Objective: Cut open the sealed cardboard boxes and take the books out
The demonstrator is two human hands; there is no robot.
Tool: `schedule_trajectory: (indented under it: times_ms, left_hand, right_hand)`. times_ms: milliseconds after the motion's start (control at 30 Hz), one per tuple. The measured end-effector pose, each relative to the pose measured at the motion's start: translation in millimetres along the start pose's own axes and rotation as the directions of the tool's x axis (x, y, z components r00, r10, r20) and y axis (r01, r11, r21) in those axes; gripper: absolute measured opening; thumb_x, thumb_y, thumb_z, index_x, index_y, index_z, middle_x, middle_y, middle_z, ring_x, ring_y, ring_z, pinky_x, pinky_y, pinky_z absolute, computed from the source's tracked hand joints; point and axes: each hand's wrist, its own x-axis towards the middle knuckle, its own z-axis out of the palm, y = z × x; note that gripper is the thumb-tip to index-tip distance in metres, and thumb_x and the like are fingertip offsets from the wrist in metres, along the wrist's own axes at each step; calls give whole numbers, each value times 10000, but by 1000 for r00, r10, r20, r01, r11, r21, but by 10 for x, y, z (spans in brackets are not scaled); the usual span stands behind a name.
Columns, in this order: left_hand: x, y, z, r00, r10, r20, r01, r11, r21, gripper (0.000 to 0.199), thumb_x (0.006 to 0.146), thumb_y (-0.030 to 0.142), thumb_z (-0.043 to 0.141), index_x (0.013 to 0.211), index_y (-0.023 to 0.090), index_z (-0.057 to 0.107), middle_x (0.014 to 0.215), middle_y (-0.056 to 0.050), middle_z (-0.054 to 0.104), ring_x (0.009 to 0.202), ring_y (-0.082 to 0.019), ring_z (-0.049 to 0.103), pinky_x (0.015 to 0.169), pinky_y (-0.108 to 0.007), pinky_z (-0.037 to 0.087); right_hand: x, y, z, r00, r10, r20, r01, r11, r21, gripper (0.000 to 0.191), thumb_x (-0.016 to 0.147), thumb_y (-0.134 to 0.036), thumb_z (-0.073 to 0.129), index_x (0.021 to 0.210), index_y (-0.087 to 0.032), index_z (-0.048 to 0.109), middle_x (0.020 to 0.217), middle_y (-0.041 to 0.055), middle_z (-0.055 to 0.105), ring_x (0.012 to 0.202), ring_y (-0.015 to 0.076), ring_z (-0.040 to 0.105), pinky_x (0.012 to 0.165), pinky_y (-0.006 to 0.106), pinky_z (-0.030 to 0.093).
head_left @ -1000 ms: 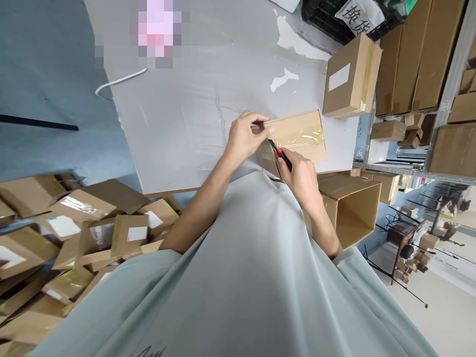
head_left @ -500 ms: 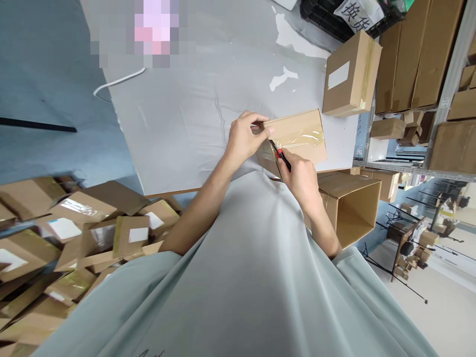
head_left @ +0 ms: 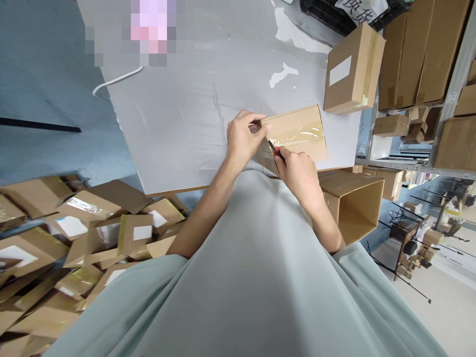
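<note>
A small cardboard box [head_left: 297, 126] with clear shiny tape along its top lies at the near edge of the grey table [head_left: 178, 129]. My left hand [head_left: 243, 136] grips the box's left end, thumb on top and fingers at the far corner. In my right hand [head_left: 299, 171] is a red and black utility knife [head_left: 277, 150], its tip at the taped left edge of the box, just below my left thumb. My right fingers wrap round the handle and hide most of it.
A taped carton [head_left: 345, 74] with a white label stands on the table at the right. Behind it is a black crate [head_left: 327, 15]. An open carton [head_left: 359, 208] sits below the table's right edge. Many boxes [head_left: 92, 198] are heaped at the left; shelving [head_left: 446, 114] is at the far right.
The knife tip has shifted slightly toward me and left along the box's left edge, with my right hand following. My left hand keeps its grip on the box. The view has shifted a little.
</note>
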Motion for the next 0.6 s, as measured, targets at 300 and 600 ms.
schedule_trajectory:
  times_ms: [300, 600]
  left_hand:
    - [-89, 64, 72, 999, -40, -17, 41, 999, 14, 231, 944, 303, 806, 1168, 259, 841, 1196, -44, 793, 1096, -224, 786, 1074, -388, 702]
    - [-35, 48, 58, 998, -42, -36, 43, 998, 36, 256, 994, 385, 802, 1205, 245, 840, 1209, -60, 789, 1145, -243, 782, 1087, -408, 702]
  right_hand:
    - [-21, -9, 64, 998, 30, 51, -28, 999, -34, 402, 1201, -244, 430, 1490, -151, 693, 1121, 233, 842, 1053, 366, 822, 883, 431, 601]
    - [-318, 221, 341, 980, 39, 193, -30, 998, -52, 432, 1177, -195, 453, 1557, -211, 658, 1009, 183, 851, 946, 329, 852, 763, 368, 598]
